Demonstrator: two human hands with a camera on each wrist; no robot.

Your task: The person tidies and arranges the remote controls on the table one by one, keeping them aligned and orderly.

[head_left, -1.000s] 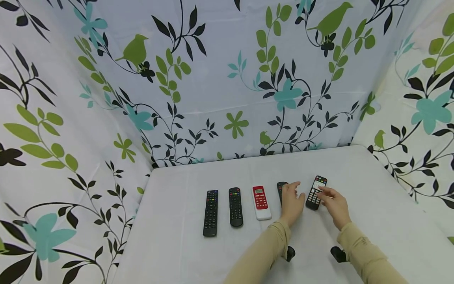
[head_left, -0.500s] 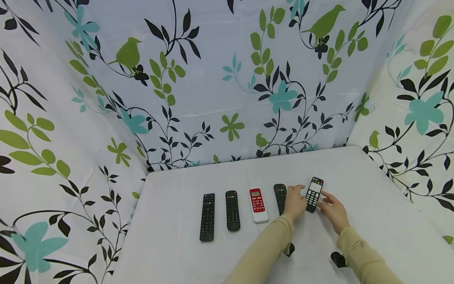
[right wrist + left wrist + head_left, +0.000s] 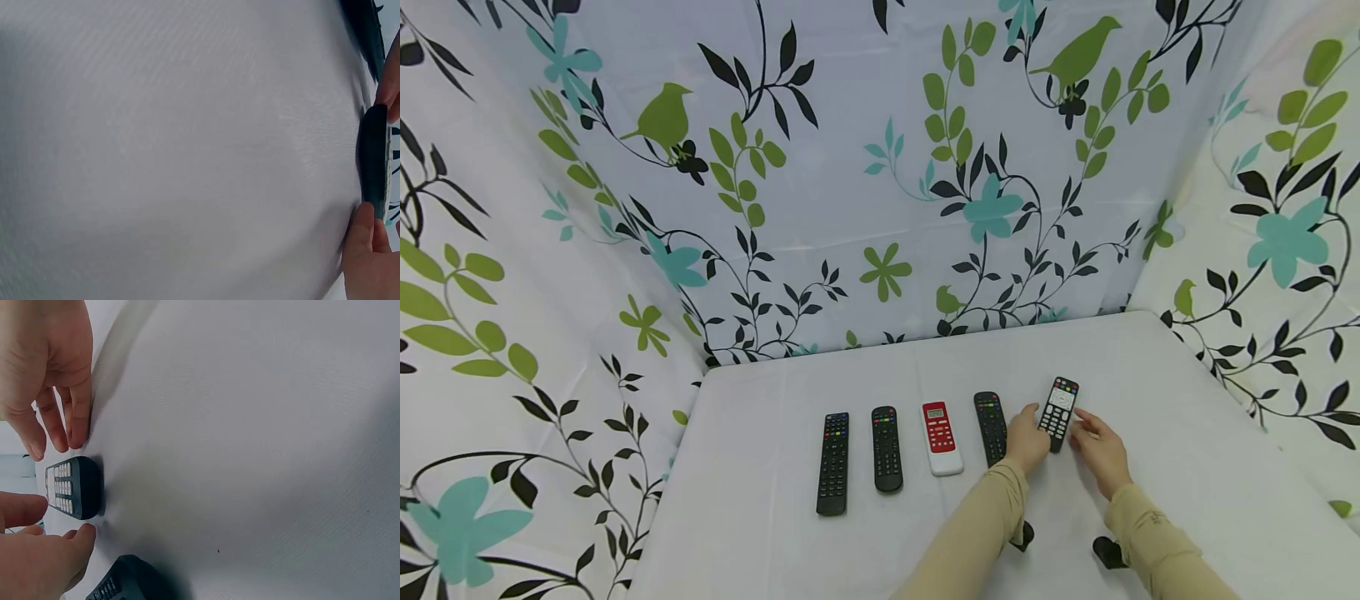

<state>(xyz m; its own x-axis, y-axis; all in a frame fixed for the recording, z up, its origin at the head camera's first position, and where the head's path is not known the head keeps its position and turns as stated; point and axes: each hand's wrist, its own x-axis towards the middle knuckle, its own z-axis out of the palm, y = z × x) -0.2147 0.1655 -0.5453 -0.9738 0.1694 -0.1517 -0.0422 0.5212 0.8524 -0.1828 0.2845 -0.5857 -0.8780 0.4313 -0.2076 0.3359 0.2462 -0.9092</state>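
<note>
A black remote control [image 3: 1060, 408] with white buttons lies slightly tilted on the white table, between the two hands. My left hand [image 3: 1027, 437] is at its left side, fingertips right at the edge; in the left wrist view its index finger reaches towards the button face and the thumb lies by the near end. On the opposite side, my right hand [image 3: 1102, 452] has its fingers extended, with fingertips at the remote's right edge. Another black remote with coloured buttons [image 3: 991, 423] lies just left of my left hand, its lower end partly hidden by that hand and sleeve.
Further left in the row lie a red and white remote [image 3: 942, 439], a black remote with a rounded end [image 3: 887, 450] and a long black remote [image 3: 832, 464]. The white table [image 3: 760, 500] ends at patterned curtains [image 3: 820, 208] behind and at both sides.
My right hand has drawn back from the remote's button face to its right edge. My left hand has come closer to its left edge. The head view has shifted slightly.
</note>
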